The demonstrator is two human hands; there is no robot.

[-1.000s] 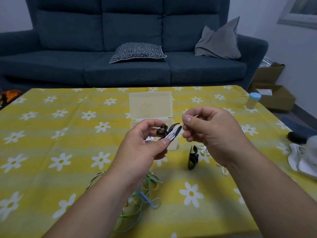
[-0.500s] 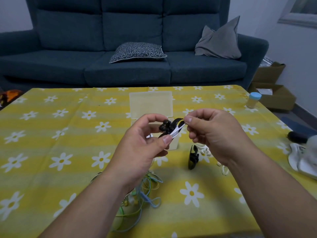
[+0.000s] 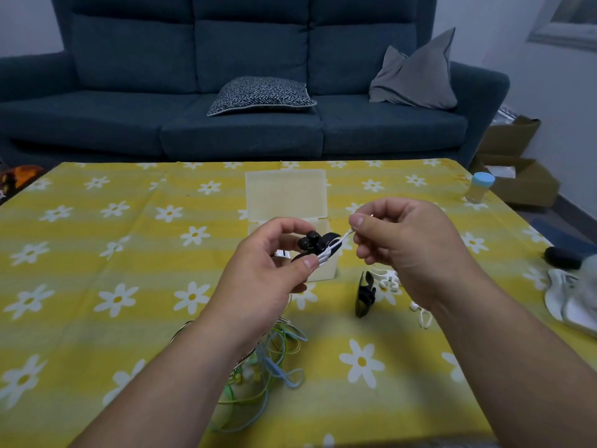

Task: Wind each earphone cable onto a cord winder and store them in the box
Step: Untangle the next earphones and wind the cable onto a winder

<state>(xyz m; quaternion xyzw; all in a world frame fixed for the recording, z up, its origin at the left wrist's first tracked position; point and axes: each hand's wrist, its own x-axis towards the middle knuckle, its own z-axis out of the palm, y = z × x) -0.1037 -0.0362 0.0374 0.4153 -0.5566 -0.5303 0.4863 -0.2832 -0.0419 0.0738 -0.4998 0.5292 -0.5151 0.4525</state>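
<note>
The left hand (image 3: 268,270) is pinching the black cord winder (image 3: 318,245) in the air just in front of the open box (image 3: 287,195), while the right hand (image 3: 403,247) is gripping the free end of the white cable (image 3: 336,245). I'd be holding that strand taut and laying each turn beside the last. The winder's long axis is slanting from lower left to upper right, with the cable trailing off rightward.
</note>
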